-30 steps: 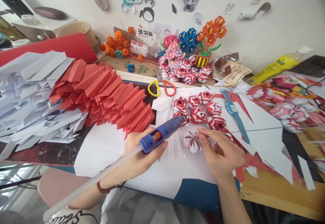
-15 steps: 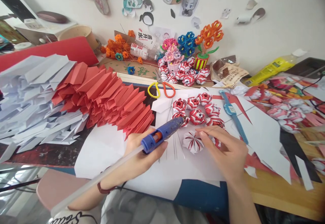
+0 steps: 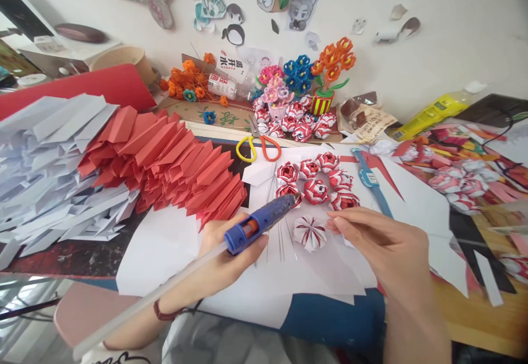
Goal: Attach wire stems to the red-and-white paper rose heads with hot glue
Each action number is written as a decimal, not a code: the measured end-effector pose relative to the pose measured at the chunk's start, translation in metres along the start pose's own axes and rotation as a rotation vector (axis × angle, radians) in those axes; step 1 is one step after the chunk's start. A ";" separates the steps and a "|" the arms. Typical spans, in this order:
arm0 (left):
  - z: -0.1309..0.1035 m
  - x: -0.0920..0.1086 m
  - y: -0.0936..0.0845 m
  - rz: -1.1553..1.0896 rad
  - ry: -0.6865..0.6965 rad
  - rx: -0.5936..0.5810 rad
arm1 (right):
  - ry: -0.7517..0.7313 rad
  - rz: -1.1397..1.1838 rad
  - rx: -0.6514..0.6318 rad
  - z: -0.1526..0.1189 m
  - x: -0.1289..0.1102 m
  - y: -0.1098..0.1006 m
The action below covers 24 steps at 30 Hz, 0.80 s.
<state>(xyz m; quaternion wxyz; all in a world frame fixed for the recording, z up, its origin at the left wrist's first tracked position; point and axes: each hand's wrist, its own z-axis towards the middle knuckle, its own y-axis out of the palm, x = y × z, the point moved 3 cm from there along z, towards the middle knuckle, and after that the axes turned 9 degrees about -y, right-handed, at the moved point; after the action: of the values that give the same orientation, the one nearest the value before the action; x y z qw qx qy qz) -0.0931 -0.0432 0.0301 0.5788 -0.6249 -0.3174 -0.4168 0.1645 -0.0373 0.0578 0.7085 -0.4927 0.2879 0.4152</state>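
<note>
My left hand [image 3: 223, 262] is wrapped round a blue hot glue gun [image 3: 260, 222], a long clear glue stick [image 3: 152, 298] running out of its back end. The nozzle points up and to the right, over a red-and-white paper flower. A folded paper flower [image 3: 310, 234] lies underside up on the white paper, its red and white pleats fanning from the centre. Just right of it is my right hand [image 3: 381, 243], thumb and forefinger pinched together and apart from the flower. Whatever is in that pinch, if anything, is too small to make out.
Several finished paper flowers [image 3: 315, 191] stand behind. Thin wires [image 3: 281, 241] lie by the glue gun. Scissors [image 3: 270, 148] rest farther back; a blue watch [image 3: 370, 177] is to the right. Stacks of folded red paper [image 3: 177, 158] and white paper [image 3: 53, 127] fill the left.
My right hand has drawn away to the right from the upturned flower it was touching. The glue gun stays in my left hand, nearly still. The view has shifted slightly.
</note>
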 end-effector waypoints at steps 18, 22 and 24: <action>-0.014 0.015 0.030 -0.401 -0.122 -0.164 | 0.183 0.138 -0.040 0.013 0.010 -0.037; -0.013 0.019 0.045 -0.401 -0.176 -0.081 | 0.268 0.195 -0.047 0.010 0.021 -0.046; -0.011 0.015 0.049 -0.369 -0.240 -0.021 | 0.284 0.216 -0.121 0.010 0.022 -0.050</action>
<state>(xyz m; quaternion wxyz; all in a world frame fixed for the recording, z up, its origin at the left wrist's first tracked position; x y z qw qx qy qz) -0.0448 -0.0620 0.0209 0.4441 -0.6075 -0.4886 -0.4416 0.2188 -0.0298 0.0664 0.5812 -0.5543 0.4107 0.4315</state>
